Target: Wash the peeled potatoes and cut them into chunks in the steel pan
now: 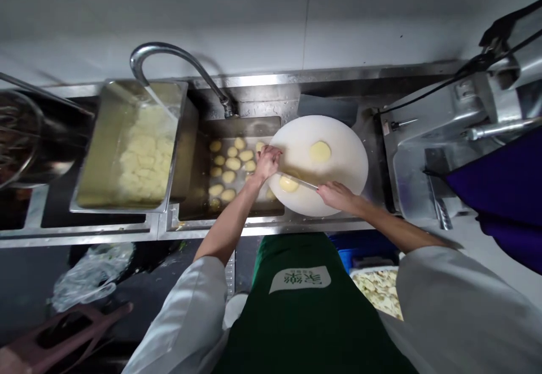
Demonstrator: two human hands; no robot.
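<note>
knife (298,181): handle mostly hidden inside the right hand (336,195), which is closed around it. blade is thin and pale against the board, and its far end by the left wrist is hard to make out. left hand (267,162) is at the left edge of the round white cutting board (345,176), fingers bent; can't tell if it grips anything, underside not visible.

potato piece (289,183) on the board near its left edge, blade crossing over it, so part of it is covered; can't tell how deep the blade sits, or if it's in the piece at all. a flat potato slice (320,151) lies apart from it, farther back on the board, fully visible.

knife long axis slants, handle end right and nearer the body, blade pointing left and slightly away, toward the left wrist. potato piece looks roundish, slightly longer side to side, long axis unclear.

board overlaps the right part of the sink (260,125). whole peeled potatoes (232,163) in there, some hidden behind the left hand and forearm. metal tub (127,209) to the left, pale pieces under water, outlines blurry. stream from the faucet (169,49) runs into it. purple cloth (508,193) cut off at right edge.
</note>
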